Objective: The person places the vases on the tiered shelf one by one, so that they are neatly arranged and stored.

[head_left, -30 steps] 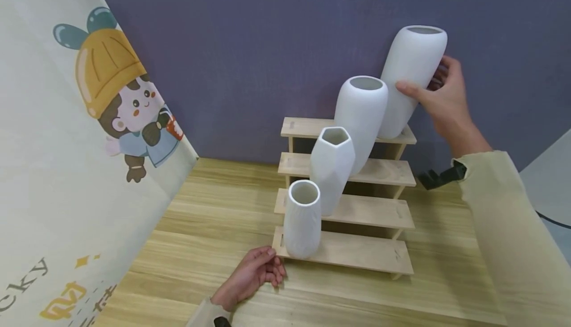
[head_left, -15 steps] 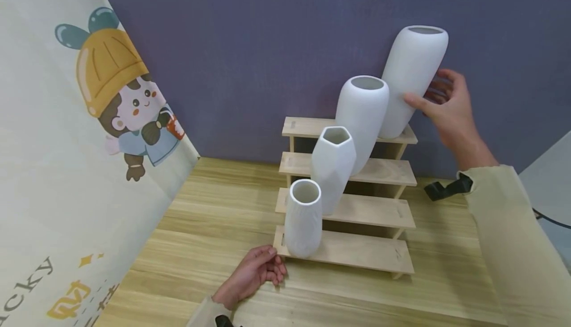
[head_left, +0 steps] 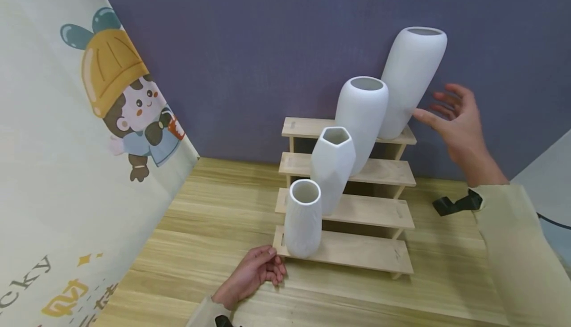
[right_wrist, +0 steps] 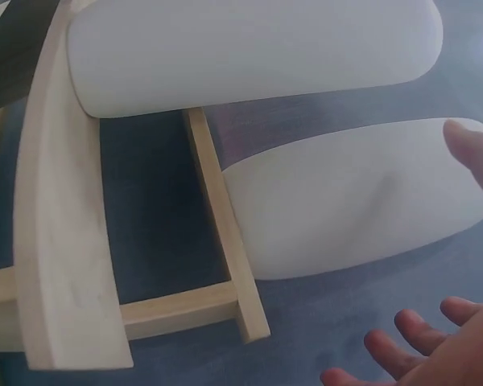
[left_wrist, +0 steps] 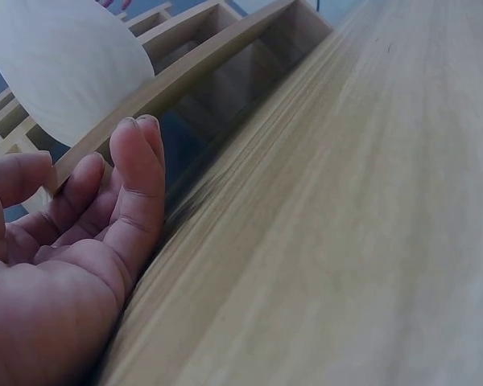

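Four tiers of a wooden step shelf (head_left: pixel 366 252) bear white vases, one on each step. The tallest vase (head_left: pixel 412 69) stands on the top step; below it come a rounded vase (head_left: pixel 362 119), a faceted vase (head_left: pixel 333 168) and a short ribbed vase (head_left: pixel 303 223). My right hand (head_left: pixel 466 131) is beside the tallest vase, fingers spread and nothing in them. In the right wrist view its fingers show away from that vase (right_wrist: pixel 354 201). My left hand (head_left: pixel 253 273) rests on the table, thumb and forefinger pinching the bottom step's front left corner, as the left wrist view shows.
The shelf stands on a wood-grain table (head_left: pixel 214 208) against a dark blue back panel (head_left: pixel 250 59). At the left rises a white wall sheet (head_left: pixel 40 143) with a cartoon figure (head_left: pixel 134 104). A black cable (head_left: pixel 553 222) runs at the right edge.
My right hand has let go of the tallest vase and moved down and to the right, away from it. The vases and my left hand have stayed in place.
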### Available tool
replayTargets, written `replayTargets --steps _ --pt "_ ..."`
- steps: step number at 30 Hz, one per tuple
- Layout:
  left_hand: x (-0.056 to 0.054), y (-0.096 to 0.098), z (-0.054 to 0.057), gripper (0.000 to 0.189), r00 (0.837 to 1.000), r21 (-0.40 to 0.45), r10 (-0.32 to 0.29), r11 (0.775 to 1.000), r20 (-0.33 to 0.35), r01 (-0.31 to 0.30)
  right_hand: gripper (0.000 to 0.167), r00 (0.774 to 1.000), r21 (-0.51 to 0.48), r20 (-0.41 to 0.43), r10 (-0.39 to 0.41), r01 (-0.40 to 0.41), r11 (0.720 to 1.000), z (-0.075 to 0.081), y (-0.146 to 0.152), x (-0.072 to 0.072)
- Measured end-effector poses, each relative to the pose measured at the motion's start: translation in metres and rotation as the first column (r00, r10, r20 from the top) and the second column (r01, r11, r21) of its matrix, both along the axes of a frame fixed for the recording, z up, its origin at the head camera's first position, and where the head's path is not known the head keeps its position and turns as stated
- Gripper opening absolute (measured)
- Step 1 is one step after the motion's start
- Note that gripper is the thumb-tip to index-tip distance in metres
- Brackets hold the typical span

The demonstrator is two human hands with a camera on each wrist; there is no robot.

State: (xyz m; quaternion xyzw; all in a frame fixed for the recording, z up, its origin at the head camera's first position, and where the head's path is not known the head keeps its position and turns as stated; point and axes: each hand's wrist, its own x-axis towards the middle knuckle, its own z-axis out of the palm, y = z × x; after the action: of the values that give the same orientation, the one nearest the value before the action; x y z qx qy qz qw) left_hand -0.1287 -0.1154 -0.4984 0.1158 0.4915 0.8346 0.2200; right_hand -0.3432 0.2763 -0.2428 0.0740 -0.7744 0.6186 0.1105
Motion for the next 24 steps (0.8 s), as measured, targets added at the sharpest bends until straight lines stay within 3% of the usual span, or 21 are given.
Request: replayTargets --steps 6,13,24 --pt "-0.009 0.012 0.001 0.029 0.999 -0.004 0.036 0.999 -0.002 -0.036 0.085 1.0 0.03 -0.008 0.01 -0.01 0.999 -0.006 0.014 -0.012" --pt "-0.019 0.027 0.003 0.028 0.998 -0.01 0.066 0.998 0.022 -0.066 0.084 0.999 -0.003 -0.013 0.046 -0.046 0.999 -0.012 0.033 -0.029" --pt "-0.036 0.048 0.006 0.029 0.993 0.008 0.111 0.994 0.044 -0.112 0.081 0.997 0.101 -0.032 0.072 -0.068 0.993 -0.029 0.057 -0.05"
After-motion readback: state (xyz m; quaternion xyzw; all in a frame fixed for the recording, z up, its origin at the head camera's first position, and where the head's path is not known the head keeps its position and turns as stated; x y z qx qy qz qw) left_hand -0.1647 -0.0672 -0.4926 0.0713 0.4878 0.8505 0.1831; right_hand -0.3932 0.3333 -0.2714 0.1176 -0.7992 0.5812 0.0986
